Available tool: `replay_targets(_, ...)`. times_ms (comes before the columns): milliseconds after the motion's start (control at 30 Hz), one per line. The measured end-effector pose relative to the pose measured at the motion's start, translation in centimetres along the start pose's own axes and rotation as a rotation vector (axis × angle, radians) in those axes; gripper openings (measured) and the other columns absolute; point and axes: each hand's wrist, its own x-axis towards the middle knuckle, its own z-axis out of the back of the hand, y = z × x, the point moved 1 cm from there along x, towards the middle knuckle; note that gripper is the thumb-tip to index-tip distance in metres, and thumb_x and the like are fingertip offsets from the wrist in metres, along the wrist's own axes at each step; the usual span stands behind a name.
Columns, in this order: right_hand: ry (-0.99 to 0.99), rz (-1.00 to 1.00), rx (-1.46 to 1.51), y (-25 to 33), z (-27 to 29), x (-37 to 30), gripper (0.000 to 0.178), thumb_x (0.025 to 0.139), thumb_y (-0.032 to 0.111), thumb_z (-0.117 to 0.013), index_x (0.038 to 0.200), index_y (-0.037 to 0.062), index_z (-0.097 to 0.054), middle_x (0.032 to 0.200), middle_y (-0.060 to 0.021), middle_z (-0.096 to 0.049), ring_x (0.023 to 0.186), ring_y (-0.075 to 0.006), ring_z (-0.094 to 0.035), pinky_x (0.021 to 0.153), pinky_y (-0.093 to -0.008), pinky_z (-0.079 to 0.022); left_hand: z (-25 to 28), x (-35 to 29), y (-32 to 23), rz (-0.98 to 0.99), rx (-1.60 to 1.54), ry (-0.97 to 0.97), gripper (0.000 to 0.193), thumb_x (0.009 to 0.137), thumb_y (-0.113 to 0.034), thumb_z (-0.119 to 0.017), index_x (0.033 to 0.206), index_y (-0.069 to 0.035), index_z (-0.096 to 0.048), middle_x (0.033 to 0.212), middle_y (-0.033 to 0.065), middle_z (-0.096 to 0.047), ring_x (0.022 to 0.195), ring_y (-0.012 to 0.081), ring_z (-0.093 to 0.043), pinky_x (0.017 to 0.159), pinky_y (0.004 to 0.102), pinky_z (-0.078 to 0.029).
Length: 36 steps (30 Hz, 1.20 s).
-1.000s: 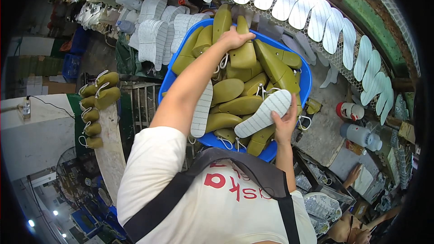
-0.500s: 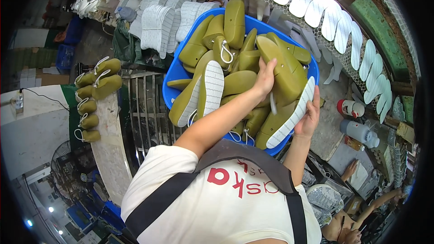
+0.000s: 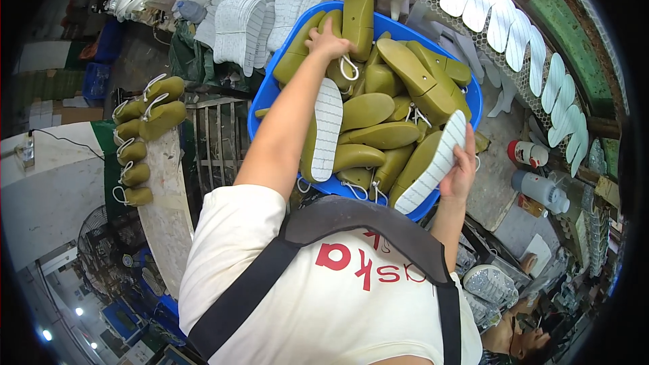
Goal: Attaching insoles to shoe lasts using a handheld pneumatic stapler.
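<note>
Olive-green shoe lasts [image 3: 367,111] lie heaped in a blue tub [image 3: 254,105] in front of me. My left hand [image 3: 329,44] reaches to the far left of the heap. Its fingers are spread over a last [image 3: 329,21] there. At the near right, my right hand [image 3: 460,170] grips a last [image 3: 414,177] with a white lined insole [image 3: 433,162] against its sole. Another insole [image 3: 328,128] covers the sole of a last beneath my left forearm. White cord loops hang from several lasts. My right palm hides part of the gripped last.
Stacks of white insoles [image 3: 238,30] stand beyond the tub at the left. More insoles [image 3: 487,10] line a mesh rack at the far right. Several corded lasts [image 3: 164,118] sit on a board at the left. A red-and-white container [image 3: 529,153] and a plastic bottle [image 3: 541,189] are at the right.
My left hand has left the large last at the right and moved to the far left of the heap. My right hand keeps its grip on the last with the insole.
</note>
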Motion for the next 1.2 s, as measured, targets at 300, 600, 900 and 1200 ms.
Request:
replay_targets(300, 0.159, -0.015, -0.107, 0.9, -1.4, -1.4, 0.062, 0.08, -0.008, -0.044, 0.141, 0.0013, -0.038, 0.133, -0.0162, -0.052, 0.117, -0.0243, -0.055, 0.101, -0.0352, -0.043, 4.2, -1.0, 4.6, 0.175, -1.468, 0.848, 0.059, 0.073, -0.012, -0.061, 0.127, 0.008, -0.046, 0.109, 0.0223, -0.062, 0.097, 0.0347, -0.063, 0.09, 0.0483, -0.05)
replay_targets(600, 0.251, -0.018, -0.055, 1.3, -3.4, -4.2, 0.066, 0.077, -0.005, -0.048, 0.142, 0.0051, -0.037, 0.135, -0.0146, -0.05, 0.121, -0.0232, -0.052, 0.105, -0.0361, -0.039, 0.7, -16.5, -0.5, -0.249, -1.707, 1.036, 0.074, 0.078, -0.017, -0.058, 0.144, -0.002, -0.027, 0.127, 0.0234, -0.051, 0.111, 0.0344, -0.057, 0.094, 0.0486, -0.048)
replay_targets(900, 0.246, 0.29, -0.518, -2.6, -3.5, -1.7, 0.062, 0.079, -0.004, -0.052, 0.139, -0.0022, -0.037, 0.134, -0.0147, -0.049, 0.121, -0.021, -0.05, 0.103, -0.0331, -0.038, -9.8, -18.3, -2.8, 0.079, -1.452, 0.449, 0.095, 0.084, -0.037, -0.07, 0.149, -0.013, -0.005, 0.136, 0.014, -0.043, 0.123, 0.0276, -0.044, 0.088, 0.0435, -0.048)
replay_targets(1200, 0.172, 0.42, -0.548, -4.0, -4.5, -2.1, 0.058, 0.081, -0.004, -0.053, 0.137, -0.0042, -0.039, 0.138, -0.0146, -0.045, 0.126, -0.0213, -0.045, 0.106, -0.0328, -0.033, 3.3, -2.4, 4.1, -0.268, -0.134, -0.611, 0.076, 0.076, -0.039, -0.072, 0.139, -0.012, -0.039, 0.13, 0.0174, -0.049, 0.118, 0.0317, -0.049, 0.093, 0.0463, -0.042)
